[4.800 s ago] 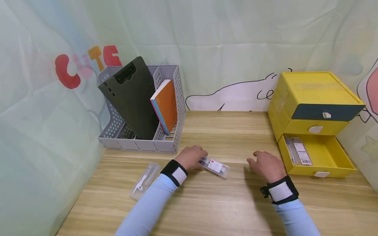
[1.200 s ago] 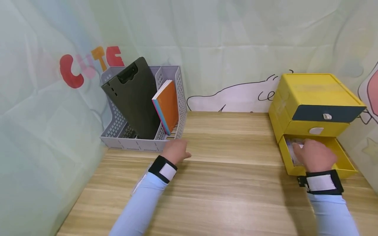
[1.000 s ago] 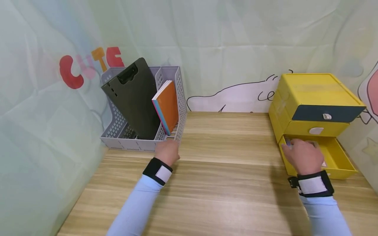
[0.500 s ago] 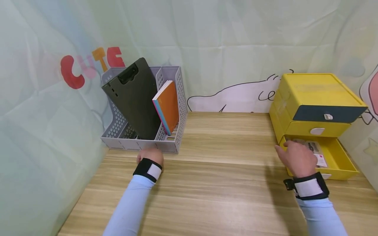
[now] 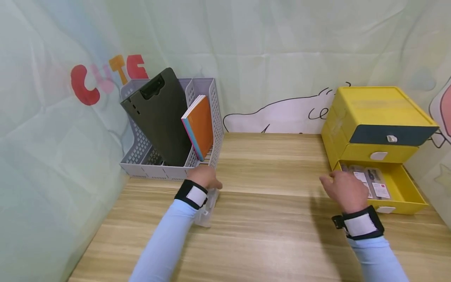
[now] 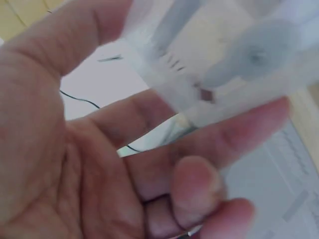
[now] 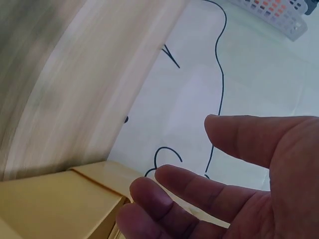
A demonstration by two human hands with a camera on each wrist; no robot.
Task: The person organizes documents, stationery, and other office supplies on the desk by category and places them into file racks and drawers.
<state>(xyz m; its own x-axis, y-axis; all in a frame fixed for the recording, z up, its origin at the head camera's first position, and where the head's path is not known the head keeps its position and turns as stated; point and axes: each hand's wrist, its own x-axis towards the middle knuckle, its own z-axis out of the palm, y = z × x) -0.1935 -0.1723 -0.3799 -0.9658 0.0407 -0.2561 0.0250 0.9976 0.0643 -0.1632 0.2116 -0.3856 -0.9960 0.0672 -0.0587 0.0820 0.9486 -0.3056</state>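
My left hand (image 5: 201,176) pinches one end of a clear plastic case (image 5: 207,211), holding it before the grey organizer. In the left wrist view, thumb and fingers grip the see-through case (image 6: 239,59), which has a blurred grey shape inside. On the right, my right hand (image 5: 347,192) hovers beside the pulled-out bottom yellow drawer (image 5: 401,184). Its fingers are loosely bent with nothing between them, as the right wrist view of the hand (image 7: 259,184) confirms. Inside the drawer, clear cases with white labels (image 5: 381,190) lie side by side at its left; my hand partly covers them.
The grey organizer (image 5: 169,173) holds a black clipboard (image 5: 162,121) and an orange-covered book (image 5: 201,127). A yellow drawer unit (image 5: 384,103) with a dark blue top drawer stands at the right. Bare wooden tabletop (image 5: 267,227) lies between them. A printed curtain (image 5: 267,70) hangs behind.
A labelled case went from the table into the drawer; my right hand released it and drew back left. My left hand reached left, picked up the other clear case and brought it rightward.
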